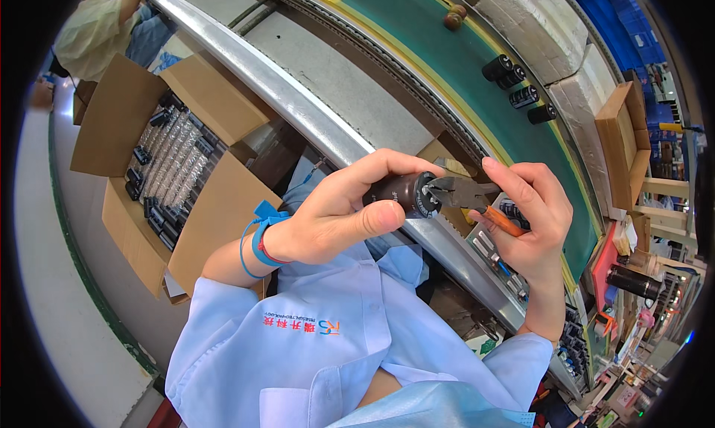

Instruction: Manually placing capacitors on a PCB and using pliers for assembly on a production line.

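My left hand point(346, 205) is wrapped round a dark cylindrical capacitor point(404, 195), its terminal end turned to the right. A blue strap circles that wrist. In my right hand point(532, 208) is a pair of pliers point(459, 193) with dark metal jaws and an orange handle. The jaw tips meet the terminals on the capacitor's end face. Whether the jaws are closed on a terminal is too small to tell. Part of the pliers' handles is hidden by my right fingers.
On the left stands an open cardboard box point(216, 219) holding many dark capacitors. Several black capacitors point(523, 96) stand on the green conveyor belt point(477, 78), near white foam blocks point(532, 18). A metal rail point(275, 82) runs diagonally past my hands. Another person point(97, 41) is at the far left.
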A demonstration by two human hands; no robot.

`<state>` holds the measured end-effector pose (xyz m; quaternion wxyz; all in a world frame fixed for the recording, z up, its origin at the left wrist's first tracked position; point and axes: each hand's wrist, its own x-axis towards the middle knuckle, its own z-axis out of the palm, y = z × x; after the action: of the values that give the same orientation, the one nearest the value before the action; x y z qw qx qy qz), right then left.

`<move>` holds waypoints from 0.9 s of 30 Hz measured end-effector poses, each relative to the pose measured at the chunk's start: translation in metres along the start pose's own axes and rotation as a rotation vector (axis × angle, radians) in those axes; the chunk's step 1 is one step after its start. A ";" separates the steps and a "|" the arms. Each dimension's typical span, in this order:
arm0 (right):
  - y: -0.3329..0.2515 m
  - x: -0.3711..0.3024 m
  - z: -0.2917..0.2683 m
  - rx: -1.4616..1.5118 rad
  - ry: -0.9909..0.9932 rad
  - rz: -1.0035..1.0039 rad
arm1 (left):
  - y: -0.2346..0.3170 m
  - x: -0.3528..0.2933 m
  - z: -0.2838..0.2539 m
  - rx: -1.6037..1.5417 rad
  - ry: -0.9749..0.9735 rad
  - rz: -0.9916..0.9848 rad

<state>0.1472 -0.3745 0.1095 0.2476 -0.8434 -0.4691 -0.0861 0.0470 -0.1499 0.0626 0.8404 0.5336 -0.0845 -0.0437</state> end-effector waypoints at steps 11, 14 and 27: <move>0.001 0.001 -0.001 -0.118 0.125 -0.118 | -0.007 -0.002 -0.006 -0.215 -0.134 -0.091; 0.003 0.001 -0.002 -0.236 0.174 -0.201 | -0.009 -0.002 -0.005 -0.346 -0.177 -0.068; 0.004 0.010 -0.026 -0.571 0.174 -0.428 | 0.002 -0.004 0.004 -0.479 -0.057 -0.234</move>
<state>0.1582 -0.3823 0.1345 0.0175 -0.7507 -0.5691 -0.3350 0.0426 -0.1517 0.0659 0.9291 0.3244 -0.0329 -0.1744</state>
